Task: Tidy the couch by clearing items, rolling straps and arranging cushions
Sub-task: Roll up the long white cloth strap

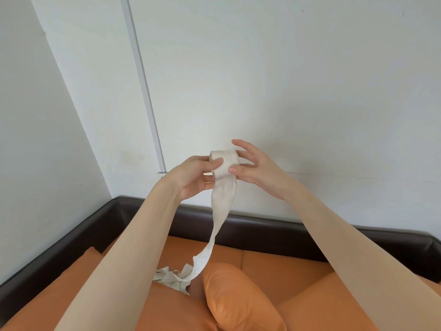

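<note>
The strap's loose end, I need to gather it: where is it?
Head view, lower centre: the loose end lies bunched on the couch, left of the orange cushion.

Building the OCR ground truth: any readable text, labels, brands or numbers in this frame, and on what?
None. No print shows on the cream strap, its rolled end, the orange cushion, the couch or the wall.
</note>
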